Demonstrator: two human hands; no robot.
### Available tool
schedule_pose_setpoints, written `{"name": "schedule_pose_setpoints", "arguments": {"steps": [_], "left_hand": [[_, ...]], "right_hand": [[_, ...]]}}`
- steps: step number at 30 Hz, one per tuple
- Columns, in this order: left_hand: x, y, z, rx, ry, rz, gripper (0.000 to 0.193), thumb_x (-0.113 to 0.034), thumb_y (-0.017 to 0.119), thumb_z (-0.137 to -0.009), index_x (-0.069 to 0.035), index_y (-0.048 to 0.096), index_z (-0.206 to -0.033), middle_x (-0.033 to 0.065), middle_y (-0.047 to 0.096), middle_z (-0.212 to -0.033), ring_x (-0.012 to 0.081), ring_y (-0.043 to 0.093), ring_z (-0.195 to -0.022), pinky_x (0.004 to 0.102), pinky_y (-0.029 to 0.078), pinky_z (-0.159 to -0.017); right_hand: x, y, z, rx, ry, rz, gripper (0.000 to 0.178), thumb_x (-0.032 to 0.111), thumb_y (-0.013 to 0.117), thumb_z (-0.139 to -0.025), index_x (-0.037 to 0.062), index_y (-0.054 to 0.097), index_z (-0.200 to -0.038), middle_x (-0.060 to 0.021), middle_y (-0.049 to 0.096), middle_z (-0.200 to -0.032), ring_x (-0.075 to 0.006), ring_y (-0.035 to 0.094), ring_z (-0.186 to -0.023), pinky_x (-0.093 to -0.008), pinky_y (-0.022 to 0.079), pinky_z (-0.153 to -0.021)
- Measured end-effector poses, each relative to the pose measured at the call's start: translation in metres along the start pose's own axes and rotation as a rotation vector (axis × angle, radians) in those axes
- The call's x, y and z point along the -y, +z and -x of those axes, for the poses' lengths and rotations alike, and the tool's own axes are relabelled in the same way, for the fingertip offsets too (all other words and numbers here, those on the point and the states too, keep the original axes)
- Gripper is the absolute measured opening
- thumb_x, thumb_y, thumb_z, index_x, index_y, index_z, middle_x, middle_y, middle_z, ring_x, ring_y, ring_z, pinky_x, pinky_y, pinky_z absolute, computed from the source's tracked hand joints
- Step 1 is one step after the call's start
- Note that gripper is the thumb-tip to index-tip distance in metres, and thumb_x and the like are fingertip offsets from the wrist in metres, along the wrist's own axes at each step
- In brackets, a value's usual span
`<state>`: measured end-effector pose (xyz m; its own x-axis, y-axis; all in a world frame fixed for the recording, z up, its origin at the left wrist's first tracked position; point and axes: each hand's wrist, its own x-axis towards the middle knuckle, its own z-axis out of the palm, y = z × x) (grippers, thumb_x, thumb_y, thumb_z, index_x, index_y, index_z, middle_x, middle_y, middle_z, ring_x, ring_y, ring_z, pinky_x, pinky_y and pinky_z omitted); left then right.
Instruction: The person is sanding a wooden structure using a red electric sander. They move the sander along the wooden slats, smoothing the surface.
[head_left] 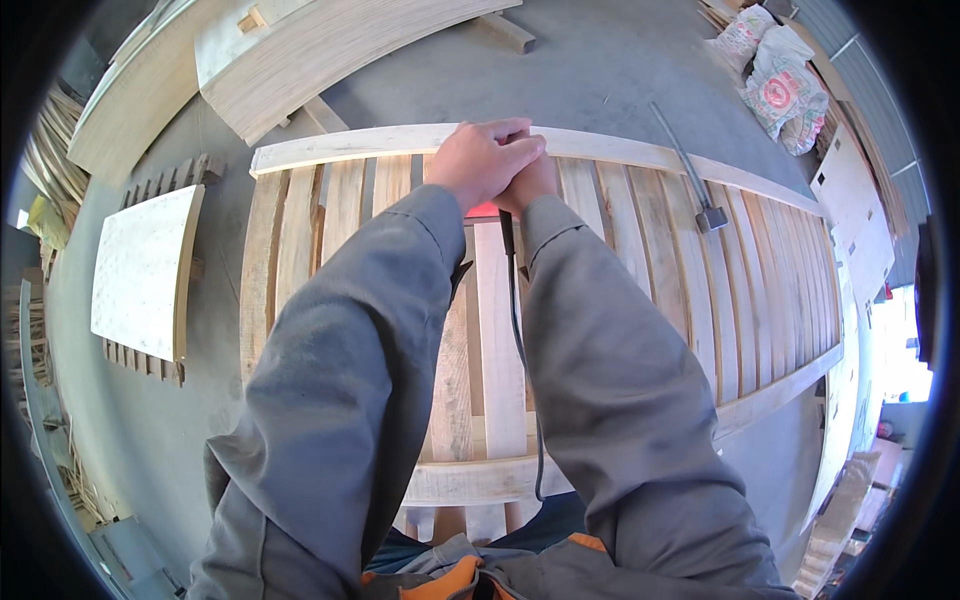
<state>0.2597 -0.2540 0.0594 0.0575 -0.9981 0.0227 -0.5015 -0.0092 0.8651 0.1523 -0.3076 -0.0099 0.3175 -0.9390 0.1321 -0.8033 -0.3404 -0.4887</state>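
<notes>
Both my hands are together at the far rail [320, 148] of a long slatted wooden frame [640, 240]. My left hand [472, 163] is closed, its fingers reaching over toward the right one. Close against it, my right hand [534, 180] is closed too. Beneath them shows a bit of a red corded power tool [483, 210]; my hands cover most of it, so its exact kind is hidden. Its black cord [518, 330] runs back toward me between my forearms, over the slats and the near rail [480, 482]. A long-handled hammer [710, 219] rests across the slats to the right.
Stacked curved boards [300, 65] lie on the floor at the far left. A pale panel [145, 270] sits on slatted wood at left. White sacks [785, 90] stand at far right, near large leaning boards [855, 200]. Wood pieces [850, 510] fill the near right.
</notes>
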Motion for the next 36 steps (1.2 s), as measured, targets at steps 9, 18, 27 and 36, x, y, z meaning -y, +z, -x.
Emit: {"name": "schedule_pose_setpoints", "arguments": {"steps": [9, 18, 27, 36], "left_hand": [[-0.003, 0.01, 0.036, -0.02, 0.016, 0.009, 0.055, -0.043, 0.072, -0.093, -0.009, 0.071, -0.136, 0.0143, 0.077, -0.123, 0.0261, 0.072, -0.115, 0.0344, 0.052, -0.103], [-0.021, 0.021, 0.099, -0.016, -0.03, 0.01, 0.054, -0.04, 0.071, -0.094, -0.011, 0.07, -0.139, 0.0205, 0.067, -0.131, 0.0332, 0.068, -0.12, 0.0394, 0.051, -0.107], [-0.028, 0.034, 0.158, -0.016, 0.001, 0.023, 0.051, -0.039, 0.071, -0.095, -0.013, 0.071, -0.139, 0.0197, 0.066, -0.132, 0.0337, 0.067, -0.121, 0.0401, 0.053, -0.106], [-0.04, 0.05, 0.216, -0.019, -0.004, -0.012, 0.05, -0.037, 0.072, -0.095, -0.013, 0.071, -0.139, 0.0203, 0.069, -0.128, 0.0324, 0.069, -0.118, 0.0391, 0.054, -0.105]], "right_hand": [[0.007, -0.02, 0.049, -0.007, -0.098, -0.064, 0.045, 0.037, 0.079, -0.085, 0.0128, 0.069, -0.121, -0.0143, 0.072, -0.12, -0.0352, 0.071, -0.108, -0.0449, 0.059, -0.085], [0.007, -0.012, 0.107, -0.03, -0.036, 0.028, 0.046, 0.039, 0.08, -0.083, 0.0128, 0.069, -0.12, -0.0132, 0.071, -0.118, -0.0381, 0.07, -0.108, -0.0465, 0.059, -0.088], [0.009, -0.021, 0.169, 0.017, -0.042, 0.069, 0.047, 0.038, 0.079, -0.084, 0.0127, 0.069, -0.122, -0.0146, 0.069, -0.122, -0.0381, 0.069, -0.11, -0.046, 0.058, -0.091], [0.012, -0.034, 0.228, 0.04, -0.062, 0.095, 0.047, 0.038, 0.078, -0.085, 0.0127, 0.068, -0.124, -0.016, 0.068, -0.125, -0.0381, 0.068, -0.111, -0.0455, 0.058, -0.094]]}}
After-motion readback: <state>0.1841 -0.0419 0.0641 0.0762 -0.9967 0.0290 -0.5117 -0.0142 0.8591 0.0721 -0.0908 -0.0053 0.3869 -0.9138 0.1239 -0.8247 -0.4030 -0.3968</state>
